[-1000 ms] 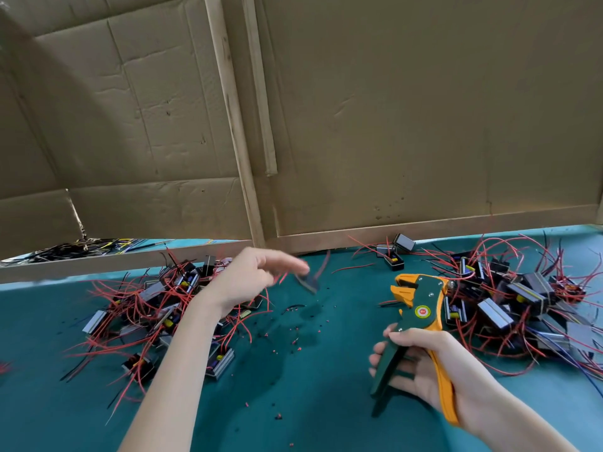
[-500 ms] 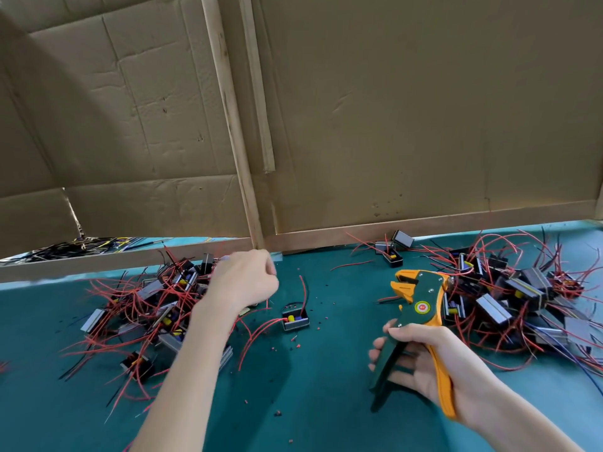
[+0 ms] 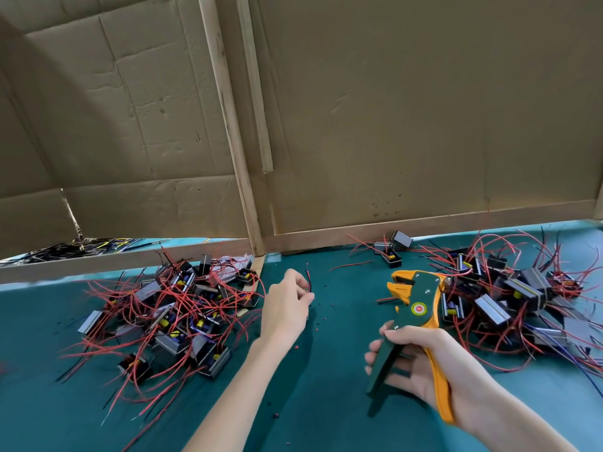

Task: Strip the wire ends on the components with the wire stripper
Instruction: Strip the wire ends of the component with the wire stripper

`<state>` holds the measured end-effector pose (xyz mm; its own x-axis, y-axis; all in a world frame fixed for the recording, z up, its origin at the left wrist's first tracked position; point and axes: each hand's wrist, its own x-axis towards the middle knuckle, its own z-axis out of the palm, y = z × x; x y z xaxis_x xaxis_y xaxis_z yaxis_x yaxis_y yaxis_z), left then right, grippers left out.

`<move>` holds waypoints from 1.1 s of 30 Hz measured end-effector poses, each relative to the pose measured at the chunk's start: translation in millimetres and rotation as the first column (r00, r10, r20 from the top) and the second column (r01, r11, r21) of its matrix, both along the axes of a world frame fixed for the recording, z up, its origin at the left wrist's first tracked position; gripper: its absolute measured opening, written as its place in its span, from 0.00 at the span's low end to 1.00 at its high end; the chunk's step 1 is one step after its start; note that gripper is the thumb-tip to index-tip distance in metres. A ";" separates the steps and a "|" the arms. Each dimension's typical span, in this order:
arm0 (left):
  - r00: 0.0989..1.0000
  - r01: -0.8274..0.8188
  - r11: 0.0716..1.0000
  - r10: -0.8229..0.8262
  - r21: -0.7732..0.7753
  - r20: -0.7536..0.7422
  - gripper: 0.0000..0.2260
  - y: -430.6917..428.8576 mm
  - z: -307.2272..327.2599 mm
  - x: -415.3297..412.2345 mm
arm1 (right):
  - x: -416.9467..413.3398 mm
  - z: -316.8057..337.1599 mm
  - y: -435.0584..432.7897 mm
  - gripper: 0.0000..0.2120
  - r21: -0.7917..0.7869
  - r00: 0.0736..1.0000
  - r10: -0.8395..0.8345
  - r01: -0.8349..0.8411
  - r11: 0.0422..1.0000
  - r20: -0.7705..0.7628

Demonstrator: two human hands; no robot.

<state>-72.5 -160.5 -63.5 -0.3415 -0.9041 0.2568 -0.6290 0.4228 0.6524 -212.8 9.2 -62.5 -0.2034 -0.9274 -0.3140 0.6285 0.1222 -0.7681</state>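
Observation:
My left hand [image 3: 287, 309] is at the table's middle, its fingers pinched on a thin red wire [image 3: 309, 283] that sticks up past the fingertips. Whatever the wire is attached to is hidden behind the hand. My right hand [image 3: 421, 367] grips the handles of the green and orange wire stripper [image 3: 412, 303], whose jaws point up and left, a hand's width right of the wire. A pile of small black components with red wires [image 3: 173, 316] lies just left of my left hand. A second such pile [image 3: 509, 296] lies right of the stripper.
The teal table mat [image 3: 326, 386] is dotted with small bits of insulation. Cardboard walls on a wooden frame [image 3: 257, 249] close off the back. A few loose components [image 3: 391, 252] lie by the back wall. Dark cables [image 3: 65, 247] lie beyond the left board.
A component left my left hand and landed beside the left pile. The hand then moved right over that spot and pinched a red wire. My right hand and the stripper stayed nearly still.

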 end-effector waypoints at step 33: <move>0.692 0.554 0.823 -0.371 0.126 -0.619 0.11 37.9 91.1 20.3 | 3.1 8.0 4.3 0.16 -0.279 0.956 0.211 -0.264 0.923 -0.205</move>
